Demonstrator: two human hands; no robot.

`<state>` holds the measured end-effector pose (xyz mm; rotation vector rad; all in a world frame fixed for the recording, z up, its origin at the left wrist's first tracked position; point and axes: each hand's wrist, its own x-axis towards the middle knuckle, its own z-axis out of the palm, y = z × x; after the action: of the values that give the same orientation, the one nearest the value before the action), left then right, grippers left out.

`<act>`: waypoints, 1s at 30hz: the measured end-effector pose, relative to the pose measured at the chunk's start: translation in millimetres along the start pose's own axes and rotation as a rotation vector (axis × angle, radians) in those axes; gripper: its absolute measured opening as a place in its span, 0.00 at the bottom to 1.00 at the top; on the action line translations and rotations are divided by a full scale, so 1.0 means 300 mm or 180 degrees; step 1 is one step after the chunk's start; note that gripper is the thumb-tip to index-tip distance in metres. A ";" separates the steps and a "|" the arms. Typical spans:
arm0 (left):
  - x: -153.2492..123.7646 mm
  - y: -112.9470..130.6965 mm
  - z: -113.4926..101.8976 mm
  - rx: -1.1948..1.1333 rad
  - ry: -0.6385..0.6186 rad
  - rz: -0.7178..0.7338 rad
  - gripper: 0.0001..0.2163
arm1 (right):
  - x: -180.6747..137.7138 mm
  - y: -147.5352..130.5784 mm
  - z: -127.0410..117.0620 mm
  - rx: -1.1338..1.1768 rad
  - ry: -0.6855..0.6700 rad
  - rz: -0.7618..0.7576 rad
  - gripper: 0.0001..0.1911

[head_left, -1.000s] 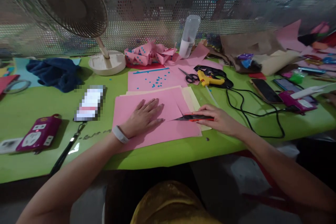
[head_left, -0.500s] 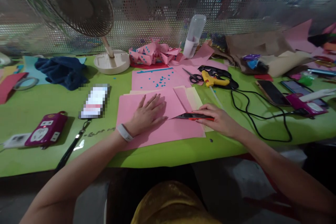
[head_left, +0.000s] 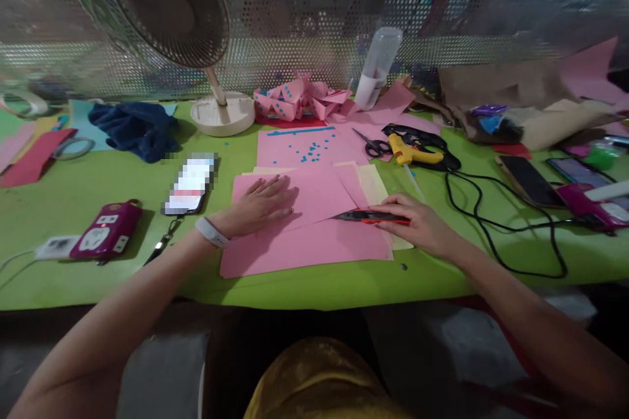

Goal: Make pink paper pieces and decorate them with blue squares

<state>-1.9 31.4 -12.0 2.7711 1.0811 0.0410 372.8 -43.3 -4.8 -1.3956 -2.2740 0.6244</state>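
Pink paper (head_left: 314, 249) lies in front of me on the green table, with a pale yellow sheet (head_left: 373, 186) showing from under its right side. My left hand (head_left: 265, 206) rests flat on the left part of the pink paper, fingers stretched out. In my right hand (head_left: 413, 222) is a black and red utility knife (head_left: 363, 216), held low over the right part of the paper with its tip pointing left. From the tip a thin line runs leftward across the paper; I cannot tell whether it is a cut or a fold.
Behind the paper are scissors (head_left: 372, 144), a yellow glue gun (head_left: 413, 152) with a black cable (head_left: 476, 209), and a pink sheet with blue dots (head_left: 295, 144). A fan (head_left: 223, 114) stands at the back. Left of me lie a lit phone (head_left: 191, 183) and a purple power socket (head_left: 105, 232).
My left hand has slid left across the pink paper. The thin line left of the knife tip now shows. The whole view has shifted a little, so things appear farther right.
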 end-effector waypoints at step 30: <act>-0.015 0.015 0.036 0.0269 0.0274 -0.0052 0.28 | 0.021 -0.057 0.058 -0.0026 -0.0007 -0.0190 0.19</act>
<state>-1.3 23.5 -21.7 2.8592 1.1519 0.1161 348.2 -47.3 -8.9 -1.3260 -2.3134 0.5985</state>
